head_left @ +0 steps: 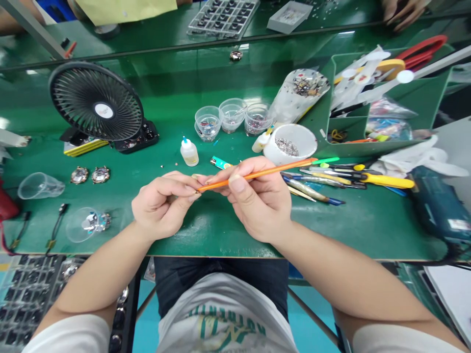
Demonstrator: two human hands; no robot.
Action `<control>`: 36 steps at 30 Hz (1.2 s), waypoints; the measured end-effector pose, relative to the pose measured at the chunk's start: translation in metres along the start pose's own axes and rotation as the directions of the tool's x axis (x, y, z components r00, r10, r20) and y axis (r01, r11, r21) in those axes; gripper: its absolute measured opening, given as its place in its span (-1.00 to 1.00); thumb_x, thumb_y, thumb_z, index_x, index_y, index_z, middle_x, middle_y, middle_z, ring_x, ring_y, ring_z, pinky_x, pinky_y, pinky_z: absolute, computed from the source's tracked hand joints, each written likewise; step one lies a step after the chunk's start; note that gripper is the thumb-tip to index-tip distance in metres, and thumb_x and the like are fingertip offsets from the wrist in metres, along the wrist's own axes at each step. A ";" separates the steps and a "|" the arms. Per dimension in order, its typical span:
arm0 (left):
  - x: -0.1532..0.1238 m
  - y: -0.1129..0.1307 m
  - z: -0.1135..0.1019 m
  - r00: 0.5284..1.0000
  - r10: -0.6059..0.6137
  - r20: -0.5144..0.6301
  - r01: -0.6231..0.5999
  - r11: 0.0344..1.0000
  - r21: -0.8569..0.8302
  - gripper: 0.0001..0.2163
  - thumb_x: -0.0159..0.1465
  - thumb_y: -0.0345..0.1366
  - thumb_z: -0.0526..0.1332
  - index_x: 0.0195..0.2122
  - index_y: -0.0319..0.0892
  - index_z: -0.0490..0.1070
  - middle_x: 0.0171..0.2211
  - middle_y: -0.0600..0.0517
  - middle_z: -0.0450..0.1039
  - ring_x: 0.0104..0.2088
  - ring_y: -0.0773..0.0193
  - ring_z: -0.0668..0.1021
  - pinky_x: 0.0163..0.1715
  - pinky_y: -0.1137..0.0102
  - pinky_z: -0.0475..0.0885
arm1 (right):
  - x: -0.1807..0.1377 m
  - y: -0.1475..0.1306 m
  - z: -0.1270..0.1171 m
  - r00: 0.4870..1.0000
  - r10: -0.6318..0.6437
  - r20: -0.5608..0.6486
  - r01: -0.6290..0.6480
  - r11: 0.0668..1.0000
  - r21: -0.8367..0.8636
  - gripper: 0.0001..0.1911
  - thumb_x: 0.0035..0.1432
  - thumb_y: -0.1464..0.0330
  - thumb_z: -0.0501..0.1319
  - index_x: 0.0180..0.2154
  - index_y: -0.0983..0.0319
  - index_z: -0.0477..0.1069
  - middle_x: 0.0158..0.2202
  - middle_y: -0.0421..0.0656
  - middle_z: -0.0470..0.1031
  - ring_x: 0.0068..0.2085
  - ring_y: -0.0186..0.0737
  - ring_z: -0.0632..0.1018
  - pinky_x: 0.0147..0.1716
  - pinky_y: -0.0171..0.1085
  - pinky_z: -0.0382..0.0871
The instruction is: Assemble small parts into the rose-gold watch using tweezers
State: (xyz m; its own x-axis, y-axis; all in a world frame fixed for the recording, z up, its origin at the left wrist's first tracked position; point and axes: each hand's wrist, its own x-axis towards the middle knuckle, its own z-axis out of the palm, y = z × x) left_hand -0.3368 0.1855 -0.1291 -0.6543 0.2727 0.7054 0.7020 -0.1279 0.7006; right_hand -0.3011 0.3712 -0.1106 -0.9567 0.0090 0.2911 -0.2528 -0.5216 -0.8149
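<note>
My right hand (257, 198) is closed around a thin orange stick (265, 172), which points left with its tip at my left fingers. My left hand (162, 201) is curled in a pinch around something small that I cannot make out, right at the stick's tip. Both hands hover over the green table (206, 235) close to its front edge. A small white glue bottle (189, 152) and a green lighter (220, 163) stand just beyond my hands.
A black fan (96, 102) stands at the back left, with two watch cases (90, 174) and clear cups (39, 185) near it. Three small cups (231, 116), a white bowl (290, 143), a row of hand tools (342, 177) and a green organizer (382, 98) sit to the right. Another person's hand (403, 12) shows at the top right.
</note>
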 end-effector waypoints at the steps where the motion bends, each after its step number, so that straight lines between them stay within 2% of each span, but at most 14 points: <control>1: 0.000 0.000 0.000 1.000 0.000 0.003 0.000 1.000 -0.002 -0.73 0.33 -0.57 0.39 -0.04 -0.08 0.59 -0.16 0.02 0.72 -0.08 0.19 0.77 0.05 0.22 0.74 | 0.000 0.000 0.000 1.000 -0.006 -0.003 0.006 1.000 -0.010 -0.74 0.42 0.19 0.40 -0.17 0.09 0.35 -0.23 -0.21 0.74 -0.09 -0.15 0.78 0.02 -0.03 0.73; 9: -0.001 -0.001 0.000 1.000 0.005 0.008 -0.005 1.000 -0.022 -0.69 0.30 -0.64 0.38 -0.02 -0.13 0.59 -0.15 0.00 0.71 -0.07 0.21 0.76 0.09 0.22 0.72 | 0.000 -0.001 0.001 0.999 0.034 -0.022 -0.034 0.999 0.008 -0.68 0.37 0.12 0.44 -0.18 0.08 0.34 -0.25 -0.21 0.74 -0.11 -0.13 0.78 0.04 0.00 0.71; 19: -0.001 0.000 0.000 1.000 -0.022 -0.006 0.022 1.000 0.005 -0.78 0.34 -0.53 0.41 -0.07 -0.08 0.58 -0.18 0.03 0.71 -0.10 0.19 0.77 0.02 0.21 0.75 | 0.000 -0.001 0.001 0.999 0.036 -0.024 -0.037 0.999 -0.011 -0.68 0.37 0.12 0.44 -0.18 0.08 0.34 -0.25 -0.20 0.74 -0.07 -0.11 0.78 0.03 -0.01 0.72; 27: -0.001 0.000 -0.001 1.000 -0.024 0.002 0.024 1.000 -0.004 -0.76 0.34 -0.56 0.40 -0.07 -0.09 0.58 -0.17 0.02 0.71 -0.09 0.18 0.77 0.05 0.20 0.74 | -0.001 -0.001 0.000 0.999 0.043 -0.015 -0.043 0.999 0.002 -0.67 0.37 0.12 0.44 -0.18 0.08 0.33 -0.23 -0.20 0.74 -0.08 -0.12 0.78 0.05 0.01 0.71; 31: -0.002 -0.002 -0.002 1.000 -0.005 0.016 0.005 1.000 -0.006 -0.71 0.33 -0.59 0.38 -0.03 -0.09 0.58 -0.15 0.02 0.71 -0.08 0.19 0.76 0.07 0.18 0.73 | -0.001 0.000 -0.001 1.000 0.026 0.004 -0.026 0.999 0.035 -0.74 0.41 0.18 0.41 -0.16 0.08 0.35 -0.21 -0.21 0.75 -0.09 -0.15 0.78 0.08 0.02 0.70; 36: -0.001 -0.001 -0.001 1.000 0.000 0.014 -0.001 0.999 0.036 -0.73 0.33 -0.56 0.39 -0.05 -0.07 0.57 -0.17 0.04 0.71 -0.10 0.20 0.76 0.03 0.21 0.73 | 0.000 -0.001 0.001 0.999 0.038 -0.021 -0.039 0.999 -0.006 -0.67 0.36 0.11 0.44 -0.18 0.09 0.34 -0.24 -0.20 0.74 -0.11 -0.13 0.78 0.07 0.02 0.70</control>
State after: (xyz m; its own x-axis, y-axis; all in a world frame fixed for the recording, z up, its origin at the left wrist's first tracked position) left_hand -0.3373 0.1842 -0.1304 -0.6501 0.2863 0.7039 0.7121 -0.0937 0.6958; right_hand -0.3008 0.3714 -0.1091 -0.9685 0.0072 0.2487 -0.2166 -0.5168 -0.8283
